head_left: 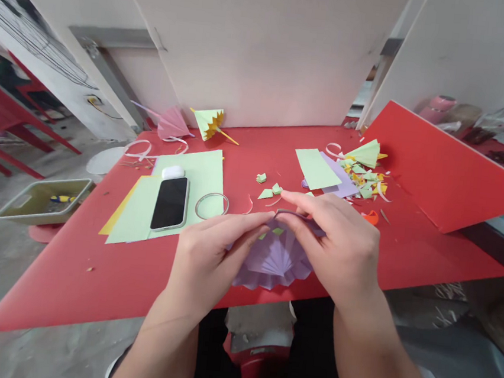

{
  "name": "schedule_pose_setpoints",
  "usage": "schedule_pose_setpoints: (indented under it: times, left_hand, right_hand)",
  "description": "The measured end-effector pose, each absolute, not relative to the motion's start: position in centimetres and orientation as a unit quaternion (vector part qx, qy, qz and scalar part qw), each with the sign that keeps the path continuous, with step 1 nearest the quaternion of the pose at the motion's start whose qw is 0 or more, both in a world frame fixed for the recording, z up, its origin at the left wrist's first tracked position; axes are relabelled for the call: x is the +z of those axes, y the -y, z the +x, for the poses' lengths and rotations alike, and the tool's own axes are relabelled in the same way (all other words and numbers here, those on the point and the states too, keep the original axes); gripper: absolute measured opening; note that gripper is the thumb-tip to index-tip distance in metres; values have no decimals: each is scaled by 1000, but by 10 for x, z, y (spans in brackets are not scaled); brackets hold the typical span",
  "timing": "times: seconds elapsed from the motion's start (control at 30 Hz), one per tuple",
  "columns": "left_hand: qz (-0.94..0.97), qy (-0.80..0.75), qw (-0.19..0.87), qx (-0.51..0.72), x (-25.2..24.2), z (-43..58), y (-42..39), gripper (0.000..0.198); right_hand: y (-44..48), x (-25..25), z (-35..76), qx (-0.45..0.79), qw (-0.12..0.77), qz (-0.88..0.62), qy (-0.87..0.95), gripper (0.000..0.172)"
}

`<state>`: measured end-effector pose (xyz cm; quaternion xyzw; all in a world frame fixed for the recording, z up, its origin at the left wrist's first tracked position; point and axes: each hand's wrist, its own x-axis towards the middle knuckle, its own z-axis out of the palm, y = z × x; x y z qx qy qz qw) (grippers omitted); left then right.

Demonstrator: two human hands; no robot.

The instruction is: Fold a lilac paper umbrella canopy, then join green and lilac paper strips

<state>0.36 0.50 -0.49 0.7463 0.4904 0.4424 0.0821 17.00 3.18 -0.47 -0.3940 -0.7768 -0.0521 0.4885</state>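
A purple pleated paper fan (278, 260) with small cut openings is held just above the red table's front edge. My left hand (219, 251) pinches its upper left rim between thumb and forefinger. On the other side, my right hand (334, 238) grips the upper right rim, its thumb and forefinger close to the left fingertips. A folded strip of the purple paper shows between the two hands. Light green paper scraps (270, 192) lie just beyond the fingers. My hands cover both side edges of the fan.
Left on the red table (60, 277) lie green sheets (207, 170), a phone (170, 204), a white earbud case (173, 172) and a metal ring (211, 206). Paper umbrellas (207, 124) rest behind. Cut sheets (317, 168) and scraps lie right, beside a leaning red board (450, 166).
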Motion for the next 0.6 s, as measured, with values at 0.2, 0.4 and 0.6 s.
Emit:
schedule_pose_setpoints:
  times: [0.2, 0.4, 0.6]
  left_hand:
    - [740, -511, 72, 432, -5, 7, -5, 14]
    - [724, -522, 56, 448, -8, 9, -7, 10]
    - [711, -531, 67, 456, -8, 8, -7, 13]
  right_hand:
    - [-30, -3, 169, -40, 482, -396, 781, 8]
    - [-29, -4, 170, -6, 472, -404, 784, 7]
    - [-29, -3, 174, -6, 454, -415, 788, 9]
